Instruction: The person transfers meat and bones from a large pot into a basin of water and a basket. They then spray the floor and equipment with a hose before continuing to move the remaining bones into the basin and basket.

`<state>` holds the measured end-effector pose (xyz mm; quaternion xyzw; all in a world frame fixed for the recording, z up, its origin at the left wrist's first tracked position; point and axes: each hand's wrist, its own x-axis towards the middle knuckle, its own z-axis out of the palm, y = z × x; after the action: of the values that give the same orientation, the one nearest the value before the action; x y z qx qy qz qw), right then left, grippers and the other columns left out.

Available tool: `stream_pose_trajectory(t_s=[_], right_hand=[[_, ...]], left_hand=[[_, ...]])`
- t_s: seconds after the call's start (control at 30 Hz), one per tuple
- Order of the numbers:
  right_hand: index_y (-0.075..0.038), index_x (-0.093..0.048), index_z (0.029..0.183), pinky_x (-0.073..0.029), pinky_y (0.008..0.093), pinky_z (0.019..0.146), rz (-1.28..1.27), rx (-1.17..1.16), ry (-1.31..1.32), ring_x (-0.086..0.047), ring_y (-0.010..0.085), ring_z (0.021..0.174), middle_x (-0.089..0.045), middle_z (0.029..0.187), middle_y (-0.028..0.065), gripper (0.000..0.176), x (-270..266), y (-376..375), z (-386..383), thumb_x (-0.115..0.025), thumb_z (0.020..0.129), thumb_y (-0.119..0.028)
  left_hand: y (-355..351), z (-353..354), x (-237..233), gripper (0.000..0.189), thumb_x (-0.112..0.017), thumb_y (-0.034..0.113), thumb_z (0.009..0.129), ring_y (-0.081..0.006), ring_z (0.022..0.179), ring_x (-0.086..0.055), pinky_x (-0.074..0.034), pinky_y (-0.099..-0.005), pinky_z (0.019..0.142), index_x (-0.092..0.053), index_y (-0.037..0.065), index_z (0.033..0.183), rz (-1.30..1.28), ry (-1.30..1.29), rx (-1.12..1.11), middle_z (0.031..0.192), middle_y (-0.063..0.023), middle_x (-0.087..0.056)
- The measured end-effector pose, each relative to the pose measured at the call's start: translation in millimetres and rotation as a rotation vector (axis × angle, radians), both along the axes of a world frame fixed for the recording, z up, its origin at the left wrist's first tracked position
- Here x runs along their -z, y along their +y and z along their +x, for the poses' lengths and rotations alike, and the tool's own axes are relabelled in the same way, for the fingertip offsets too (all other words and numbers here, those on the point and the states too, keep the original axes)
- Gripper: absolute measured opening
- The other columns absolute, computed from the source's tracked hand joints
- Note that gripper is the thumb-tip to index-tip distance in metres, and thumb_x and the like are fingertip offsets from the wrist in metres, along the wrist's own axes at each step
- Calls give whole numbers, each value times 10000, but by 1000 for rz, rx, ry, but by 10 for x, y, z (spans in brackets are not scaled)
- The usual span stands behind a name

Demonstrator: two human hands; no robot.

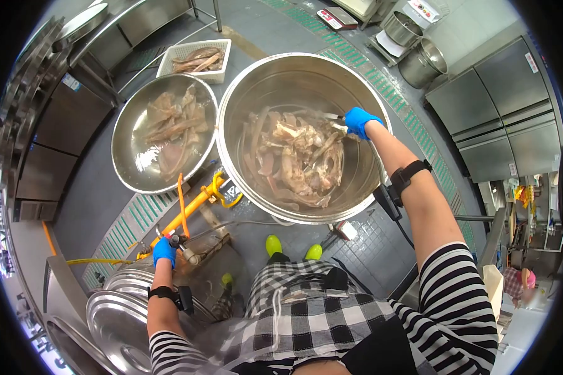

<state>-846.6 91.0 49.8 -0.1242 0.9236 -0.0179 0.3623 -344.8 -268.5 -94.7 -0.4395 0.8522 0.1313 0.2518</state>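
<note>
The meaty bones [300,153] lie heaped in the large pot [230,147]. They look wet and probably slippery, stiff along the bone but soft where meat clings, and heavy as a pile; the long shafts should give the surest grip. The right hand [361,122], blue-gloved, is curled round a metal tool [333,116] inside the pot's rim; that seems rigid, best gripped by its handle. The left hand [164,252] is at a tap [179,240]; I cannot tell whether its fingers grip.
</note>
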Motion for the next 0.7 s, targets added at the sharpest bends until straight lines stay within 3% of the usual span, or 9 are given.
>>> stream_pose_trajectory(t_s=[0.1, 0.17, 0.4, 0.5, 0.57, 0.6, 0.67, 0.7], right_hand=[[-30, -633, 791, -462, 355, 614, 16, -79, 55, -588, 302, 706, -593, 807, 184, 220, 3, -22, 7, -485, 751, -188], [-51, -643, 766, -471, 347, 614, 72, -403, 48, -585, 302, 683, -592, 793, 184, 190, 34, -3, -6, -502, 731, -174], [-50, -636, 760, -475, 354, 600, -57, -335, 65, -585, 301, 673, -593, 787, 177, 164, -14, -2, 65, -517, 707, -148], [-36, -625, 781, -469, 363, 556, -187, -159, 58, -585, 269, 618, -606, 763, 160, 165, 49, -15, 82, -504, 717, -128], [-100, -502, 1124, -440, 320, 508, -162, 25, -99, -547, 175, 609, -582, 772, 116, 395, 72, -53, 72, -485, 730, -67], [-100, -502, 1124, -440, 320, 508, -163, 25, -99, -547, 175, 609, -582, 772, 116, 395, 111, -35, 73, -485, 730, -67], [-25, -613, 778, -450, 363, 496, -308, -148, 70, -547, 223, 545, -614, 726, 126, 157, 183, -11, 99, -484, 740, -107], [-25, -613, 778, -450, 363, 496, -308, -147, 69, -547, 223, 545, -614, 726, 126, 157, 187, -14, 98, -484, 740, -107]], left_hand=[[-12, 17, 24, 277, -625, 270, 683, -336, 808, -565, -453, -401, 686, -597, 45, 841, -12, -1, 14, 848, -196, -584], [-17, 27, 30, 281, -624, 275, 684, -336, 808, -565, -453, -401, 684, -598, 46, 844, -10, 2, 10, 849, -196, -584], [-25, -1, 36, 302, -618, 298, 689, -338, 808, -565, -454, -401, 685, -599, 44, 851, 9, -14, -1, 848, -196, -584], [-32, 13, 44, 309, -618, 301, 691, -339, 813, -563, -452, -402, 689, -594, 46, 863, 2, 0, 2, 855, -196, -583], [-39, 21, 60, 310, -618, 301, 693, -340, 818, -562, -451, -402, 693, -590, 47, 868, 0, -3, 10, 860, -196, -582], [-38, 19, 57, 312, -618, 301, 694, -341, 822, -561, -450, -403, 697, -586, 47, 873, -1, -7, 16, 864, -197, -581], [-17, -6, 6, 311, -618, 299, 695, -341, 825, -560, -450, -402, 700, -582, 48, 874, 7, -18, 7, 867, -198, -580], [-8, -17, -19, 310, -619, 297, 696, -340, 829, -559, -449, -402, 703, -579, 48, 875, 16, -30, -3, 870, -198, -579]])
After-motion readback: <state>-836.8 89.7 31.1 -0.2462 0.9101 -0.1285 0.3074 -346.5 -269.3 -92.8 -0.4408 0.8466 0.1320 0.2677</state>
